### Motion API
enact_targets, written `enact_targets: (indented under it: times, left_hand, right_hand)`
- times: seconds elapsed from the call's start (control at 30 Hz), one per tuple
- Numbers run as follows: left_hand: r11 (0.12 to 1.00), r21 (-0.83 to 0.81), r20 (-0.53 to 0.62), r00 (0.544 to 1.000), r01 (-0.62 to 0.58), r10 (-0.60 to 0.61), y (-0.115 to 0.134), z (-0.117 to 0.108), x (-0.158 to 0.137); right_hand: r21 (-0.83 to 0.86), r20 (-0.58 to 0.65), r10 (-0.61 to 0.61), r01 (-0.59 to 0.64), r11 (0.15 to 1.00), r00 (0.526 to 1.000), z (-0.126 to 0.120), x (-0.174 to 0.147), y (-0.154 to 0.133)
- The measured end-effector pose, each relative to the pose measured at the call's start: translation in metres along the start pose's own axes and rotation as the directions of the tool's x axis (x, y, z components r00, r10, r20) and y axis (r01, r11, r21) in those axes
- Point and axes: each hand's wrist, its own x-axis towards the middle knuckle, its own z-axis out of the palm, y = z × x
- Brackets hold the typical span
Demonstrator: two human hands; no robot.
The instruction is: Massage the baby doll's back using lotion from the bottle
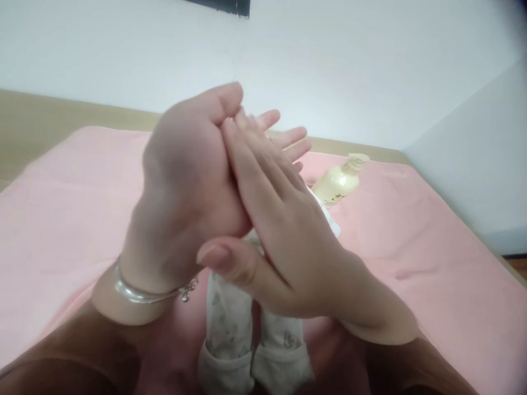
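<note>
My left hand (185, 175) is raised in the middle of the head view, palm turned towards me and fingers stretched out. A silver bangle with small charms (144, 296) circles that wrist. Across the left palm lies my right hand (280, 203), its fingers straight and flat against it, thumb apart. No object shows in either hand; whatever lies between the touching palms is hidden. Below the hands are two small white printed trouser legs (230, 312) with folded ends. My hands cover their upper part, so I cannot tell who or what wears them.
A pale yellow pump bottle (338, 184) leans or lies beyond my right hand, with a bit of white material (332, 222) beside it. Everything rests on a pink sheet (411, 241). A wooden edge (49, 112) and white walls (321, 71) bound the far side.
</note>
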Motion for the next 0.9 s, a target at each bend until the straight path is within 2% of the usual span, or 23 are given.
enact_targets:
  times: [0.03,0.07,0.1,0.13,0.23,0.4,0.53,0.6,0.67,0.77,0.8,0.87,0.9]
  left_hand:
    - [0.941,-0.275,0.065,0.98,0.196,-0.186,0.009,-0.001,0.001]
    - [0.85,-0.451,0.109,0.962,0.271,-0.249,0.017,-0.001,0.002]
    - [0.778,-0.554,0.15,0.954,0.298,-0.259,0.022,0.0,0.002]
    - [0.757,-0.597,0.147,0.964,0.265,-0.222,0.026,0.001,0.002]
    - [0.772,-0.621,0.109,0.99,0.139,-0.09,0.026,0.008,-0.001]
    - [0.739,-0.673,-0.084,0.987,0.045,-0.137,0.018,0.021,-0.005]
    - [0.717,-0.696,-0.104,0.993,-0.034,-0.054,0.002,0.03,0.015]
    - [0.712,-0.703,-0.135,0.982,0.001,-0.135,-0.013,0.034,0.036]
    - [0.722,-0.691,-0.202,0.951,0.032,-0.235,-0.034,0.037,0.062]
    - [0.785,-0.619,-0.277,0.933,0.009,-0.229,-0.073,0.04,0.099]
    - [0.813,-0.582,-0.329,0.919,-0.017,-0.216,-0.086,0.04,0.109]
    - [0.88,-0.449,-0.496,0.862,-0.153,-0.103,-0.106,0.041,0.121]
    - [0.885,-0.44,-0.509,0.854,-0.151,-0.107,-0.114,0.042,0.124]
  right_hand:
    - [-0.014,0.004,-0.006,0.006,1.0,1.0,0.0,0.0,-0.003]
    - [-0.027,0.008,-0.006,0.006,1.0,1.0,0.0,-0.001,-0.006]
    - [-0.041,0.013,0.0,0.001,0.999,1.0,0.001,-0.002,-0.009]
    - [-0.052,0.014,0.006,-0.005,0.999,1.0,0.001,-0.003,-0.012]
    - [-0.07,0.02,0.004,-0.003,0.998,1.0,0.001,-0.006,-0.014]
    - [0.063,-0.009,0.007,-0.006,0.998,1.0,-0.001,-0.005,-0.01]
    - [0.134,-0.041,0.11,-0.103,0.986,0.993,0.008,0.005,0.006]
    - [0.164,-0.094,0.164,-0.147,0.976,0.982,0.024,0.012,0.024]
    - [0.195,-0.157,0.209,-0.177,0.965,0.965,0.047,0.018,0.049]
    - [0.294,-0.241,0.328,-0.253,0.921,0.913,0.082,0.023,0.084]
    - [0.33,-0.246,0.366,-0.278,0.902,0.898,0.091,0.024,0.092]
    - [0.366,-0.226,0.442,-0.345,0.864,0.868,0.103,0.023,0.102]
    - [0.371,-0.217,0.461,-0.365,0.854,0.86,0.106,0.023,0.104]
